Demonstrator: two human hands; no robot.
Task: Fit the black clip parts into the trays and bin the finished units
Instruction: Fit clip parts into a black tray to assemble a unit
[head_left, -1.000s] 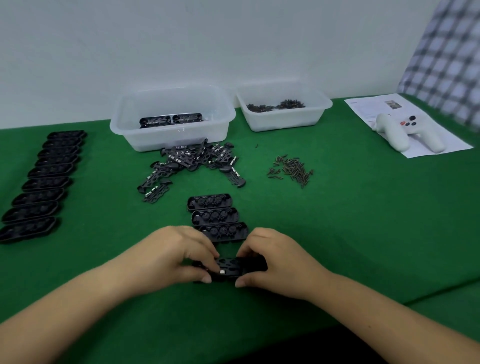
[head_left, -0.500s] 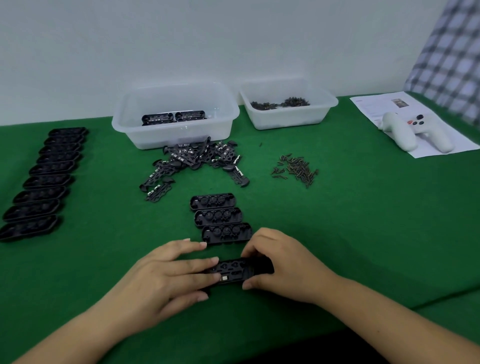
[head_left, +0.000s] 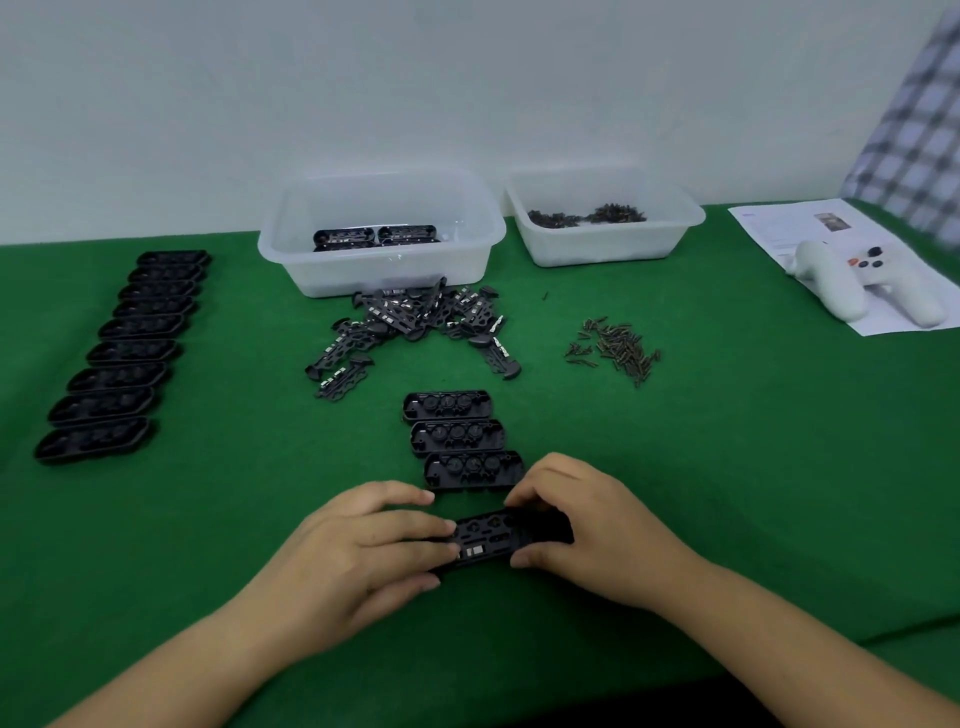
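A black tray with a clip part in it (head_left: 493, 540) lies on the green cloth between my hands. My left hand (head_left: 363, 551) presses straight fingers down on its left end. My right hand (head_left: 587, 525) grips its right end, fingers curled over the top and thumb at the front. Three more black trays (head_left: 457, 439) lie in a column just behind. A pile of loose black clip parts (head_left: 415, 325) sits farther back. The clear bin (head_left: 382, 239) behind the pile holds a few finished units.
A row of several black trays (head_left: 122, 353) runs down the left side. A second white bin (head_left: 605, 218) holds screws, with loose screws (head_left: 615, 351) in front of it. A white game controller (head_left: 857, 280) rests on a paper sheet at the far right.
My left hand has gone from pinching the tray's left end to lying flat with straight fingers pressing on it. The right hand keeps its grip.
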